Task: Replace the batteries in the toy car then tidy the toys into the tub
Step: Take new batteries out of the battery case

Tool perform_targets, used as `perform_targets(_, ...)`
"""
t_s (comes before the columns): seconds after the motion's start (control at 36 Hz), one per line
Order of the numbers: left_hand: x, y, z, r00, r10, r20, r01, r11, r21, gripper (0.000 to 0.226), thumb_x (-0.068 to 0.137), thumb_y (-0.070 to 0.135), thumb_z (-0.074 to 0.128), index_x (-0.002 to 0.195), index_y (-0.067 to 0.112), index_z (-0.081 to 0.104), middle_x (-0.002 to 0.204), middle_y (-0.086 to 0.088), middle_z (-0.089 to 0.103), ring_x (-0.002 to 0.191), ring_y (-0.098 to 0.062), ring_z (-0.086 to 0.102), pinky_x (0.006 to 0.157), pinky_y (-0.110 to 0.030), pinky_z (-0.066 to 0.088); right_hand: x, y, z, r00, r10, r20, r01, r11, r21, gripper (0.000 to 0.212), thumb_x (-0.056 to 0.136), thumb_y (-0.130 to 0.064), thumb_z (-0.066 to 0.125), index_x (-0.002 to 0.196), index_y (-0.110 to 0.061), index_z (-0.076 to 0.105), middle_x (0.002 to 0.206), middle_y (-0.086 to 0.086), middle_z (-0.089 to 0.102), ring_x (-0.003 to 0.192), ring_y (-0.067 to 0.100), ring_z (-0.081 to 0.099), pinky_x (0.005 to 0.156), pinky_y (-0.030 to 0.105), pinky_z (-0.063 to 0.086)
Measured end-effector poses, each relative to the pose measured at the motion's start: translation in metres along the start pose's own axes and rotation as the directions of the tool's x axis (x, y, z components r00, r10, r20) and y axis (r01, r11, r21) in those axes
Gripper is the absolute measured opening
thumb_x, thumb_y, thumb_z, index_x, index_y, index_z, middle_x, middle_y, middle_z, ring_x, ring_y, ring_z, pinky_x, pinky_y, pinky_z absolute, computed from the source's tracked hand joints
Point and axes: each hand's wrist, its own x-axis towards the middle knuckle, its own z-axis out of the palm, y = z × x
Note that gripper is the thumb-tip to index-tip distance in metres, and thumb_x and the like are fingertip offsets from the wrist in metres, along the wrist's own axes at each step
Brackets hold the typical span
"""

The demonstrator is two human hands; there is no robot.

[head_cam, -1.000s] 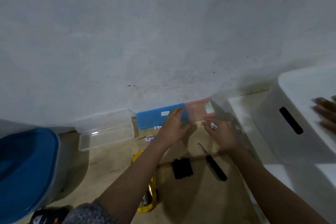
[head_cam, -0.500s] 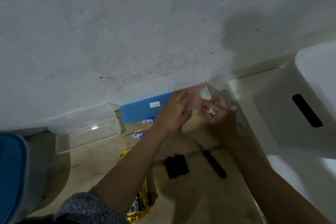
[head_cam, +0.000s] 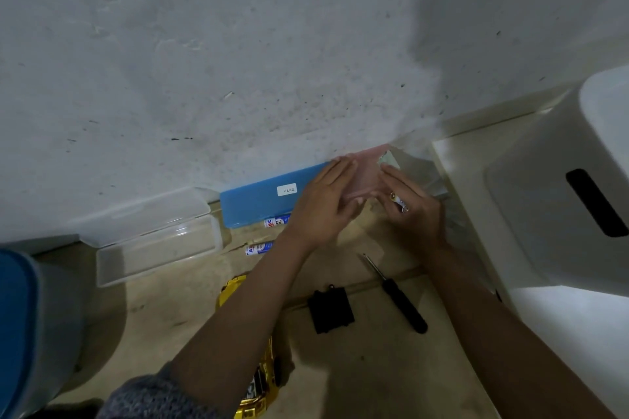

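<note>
- While the left hand [head_cam: 323,209] rests flat-fingered on the pink translucent plastic case [head_cam: 366,177], the right hand [head_cam: 415,214] pinches a small white battery [head_cam: 399,201].
- The yellow toy car [head_cam: 234,291] lies nearer the person, under the left forearm.

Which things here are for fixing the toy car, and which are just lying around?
For the job: yellow toy car, black battery cover, screwdriver, two floor batteries, battery in right hand, pink box, blue-lidded tub.
Just lying about: blue box, open clear case, white stool.
</note>
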Motion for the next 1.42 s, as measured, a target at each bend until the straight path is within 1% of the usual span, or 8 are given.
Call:
perform_targets(0.28,0.004,0.004,0.003,0.999,-0.029,-0.03,0.028,0.999,-0.037,0.063,0.092,0.033,0.055,0.147,0.019,0.027,0.155,0.001,0.023,0.143,-0.014,0.017,0.115,-0.029,0.015,0.004,0.001,0.007,0.997,-0.03,-0.064,0.027,0.998,-0.052,0.028,0.088,-0.021,0.057,0.102,-0.001,0.07,0.104,0.012,0.071,0.09,0.022,0.07,0.079,0.023,0.048)
perform_targets(0.47,0.007,0.004,0.003,0.999,-0.052,-0.009,0.052,0.998,-0.037,0.066,0.091,0.031,0.058,0.147,0.022,0.025,0.156,0.004,0.02,0.143,-0.013,0.014,0.111,-0.024,0.009,0.004,0.003,0.007,0.997,-0.051,-0.052,0.048,0.998,-0.051,0.031,0.093,-0.024,0.052,0.103,0.0,0.068,0.107,0.013,0.07,0.095,0.02,0.066,0.08,0.023,0.048)
perform_targets(0.61,0.008,0.006,0.002,0.998,-0.06,0.002,0.06,0.997,-0.057,0.067,0.091,0.028,0.059,0.147,0.022,0.024,0.156,0.004,0.018,0.143,-0.013,0.013,0.111,-0.025,0.01,0.004,0.002,0.005,0.989,-0.132,-0.073,0.122,0.984,-0.127,0.032,0.097,-0.022,0.047,0.102,0.001,0.068,0.106,0.013,0.071,0.086,0.023,0.071,0.065,0.028,0.058)
perform_targets(0.72,0.009,0.006,0.0,0.998,-0.056,0.022,0.058,0.995,-0.079,0.066,0.091,0.026,0.059,0.147,0.021,0.024,0.156,0.004,0.018,0.143,-0.013,0.012,0.111,-0.024,0.009,0.004,0.003,0.004,0.992,-0.115,-0.061,0.107,0.988,-0.115,0.036,0.098,-0.026,0.045,0.105,0.001,0.068,0.108,0.013,0.07,0.088,0.025,0.071,0.065,0.033,0.06)
perform_targets(0.92,0.01,0.004,0.0,0.998,-0.05,0.033,0.053,0.994,-0.093,0.066,0.092,0.027,0.057,0.148,0.022,0.022,0.157,0.006,0.016,0.143,-0.011,0.01,0.108,-0.02,0.006,0.007,-0.001,0.001,0.99,-0.133,-0.046,0.125,0.982,-0.139,0.043,0.1,-0.03,0.039,0.1,0.001,0.069,0.105,0.014,0.071,0.087,0.023,0.071,0.066,0.027,0.056)
perform_targets(1.03,0.01,0.003,-0.002,0.999,-0.03,0.017,0.031,0.995,-0.097,0.071,0.087,0.022,0.064,0.147,0.019,0.026,0.155,0.002,0.022,0.142,-0.013,0.016,0.113,-0.023,0.011,0.01,-0.003,0.004,0.997,-0.039,-0.063,0.033,0.995,-0.089,0.032,0.094,-0.028,0.05,0.099,-0.003,0.07,0.106,0.01,0.071,0.09,0.018,0.068,0.07,0.022,0.051)
perform_targets(1.11,0.011,0.002,-0.004,0.999,-0.034,0.013,0.035,0.994,-0.1,0.074,0.084,0.023,0.068,0.146,0.02,0.027,0.154,0.002,0.025,0.141,-0.013,0.019,0.11,-0.02,0.01,0.016,-0.008,0.005,0.993,-0.008,-0.116,0.002,0.998,-0.056,0.04,0.095,-0.036,0.046,0.096,-0.003,0.07,0.1,0.012,0.072,0.089,0.015,0.063,0.067,0.019,0.046)
perform_targets(1.42,0.009,0.006,-0.011,1.0,0.004,0.015,-0.001,0.988,-0.153,0.072,0.087,0.038,0.063,0.146,0.019,0.027,0.153,0.004,0.025,0.137,-0.007,0.019,0.108,-0.018,0.013,0.026,-0.002,-0.01,0.998,0.056,0.011,-0.057,0.991,0.125,0.032,0.083,-0.028,0.064,0.102,-0.004,0.07,0.105,0.011,0.071,0.094,0.019,0.067,0.077,0.025,0.051)
